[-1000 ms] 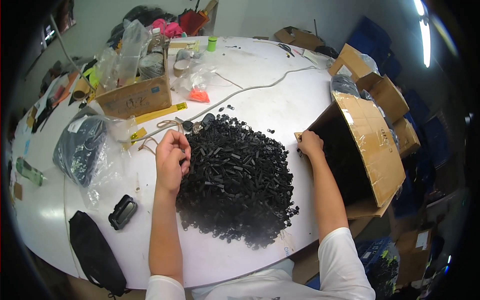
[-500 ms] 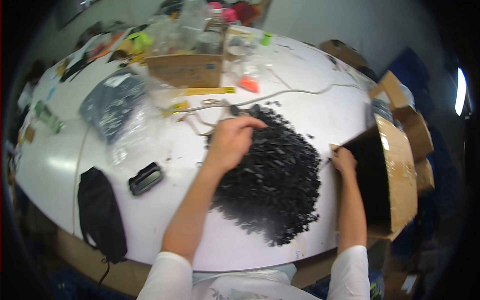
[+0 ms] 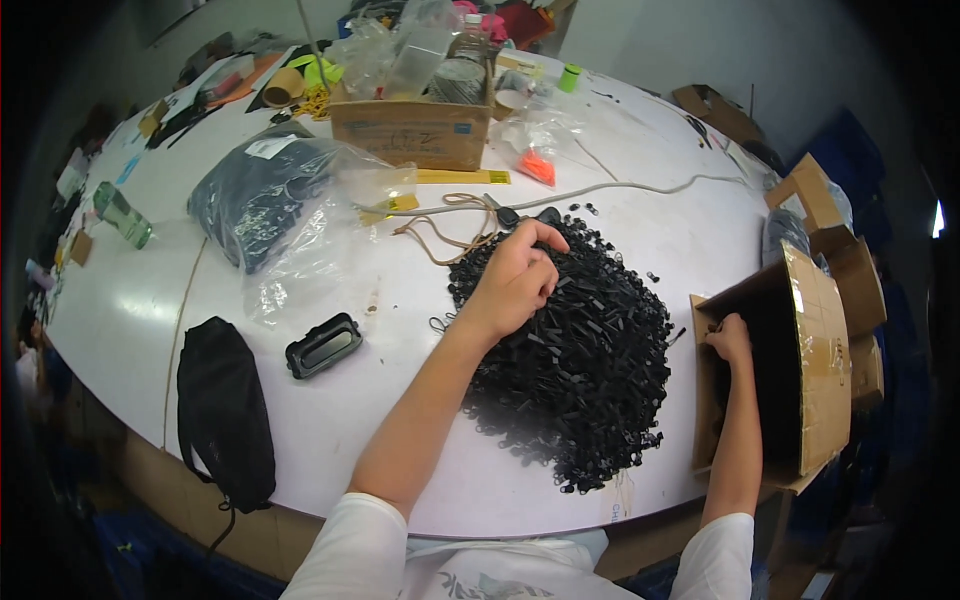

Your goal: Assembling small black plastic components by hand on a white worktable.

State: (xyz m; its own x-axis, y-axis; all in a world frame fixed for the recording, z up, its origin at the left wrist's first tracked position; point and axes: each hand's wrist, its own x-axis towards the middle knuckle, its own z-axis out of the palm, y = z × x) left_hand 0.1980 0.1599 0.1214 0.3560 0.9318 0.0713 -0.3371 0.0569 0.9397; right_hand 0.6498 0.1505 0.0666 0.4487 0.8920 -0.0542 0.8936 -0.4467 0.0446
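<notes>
A broad heap of small black zipper pulls (image 3: 580,350) lies on the white table in front of me. Over its upper left part is my left hand (image 3: 515,285), index finger and thumb apart, the other fingers curled; nothing shows between them. At the mouth of a cardboard box (image 3: 825,350) lying on its side, my right hand (image 3: 732,340) has its fingers pinched together. What these fingers hold, if anything, is too small to make out. The box's dark interior faces the heap.
Left of the heap are a black case (image 3: 325,345), a black drawstring pouch (image 3: 225,415) and a clear bag with dark contents (image 3: 265,190). Behind it lie a tan cord (image 3: 440,235) and a grey cable (image 3: 620,186). Farther back stands an open carton (image 3: 410,135).
My right hand has gone from the box's near flap edge into its mouth. The left hand stays over the heap, its fingers more curled. The whole view has shifted slightly.
</notes>
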